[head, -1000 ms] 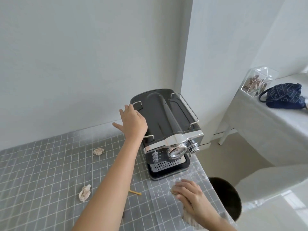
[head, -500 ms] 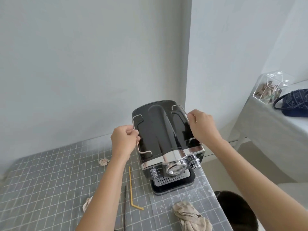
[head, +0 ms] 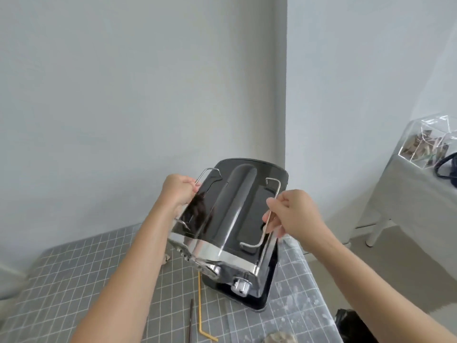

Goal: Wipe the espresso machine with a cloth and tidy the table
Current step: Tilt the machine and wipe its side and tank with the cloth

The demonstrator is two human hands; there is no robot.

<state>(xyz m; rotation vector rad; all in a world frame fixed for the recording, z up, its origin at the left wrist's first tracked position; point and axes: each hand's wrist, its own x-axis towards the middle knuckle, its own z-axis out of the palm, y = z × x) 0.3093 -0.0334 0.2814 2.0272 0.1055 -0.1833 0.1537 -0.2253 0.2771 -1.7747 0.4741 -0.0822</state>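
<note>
Espresso machine [head: 232,219] on table [head: 61,280], wall behind; straw [head: 201,310] in front; cloth [head: 279,338] front-right.

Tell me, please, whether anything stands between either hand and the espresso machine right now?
Nothing visible does. The left hand and right hand each already grip a wire rail on the espresso machine, which is tilted.

single head cam, wide-angle, looking forward and down from close above; fingers [head: 272,206] mid-frame, bench [head: 74,280] below them, wall beyond
</note>
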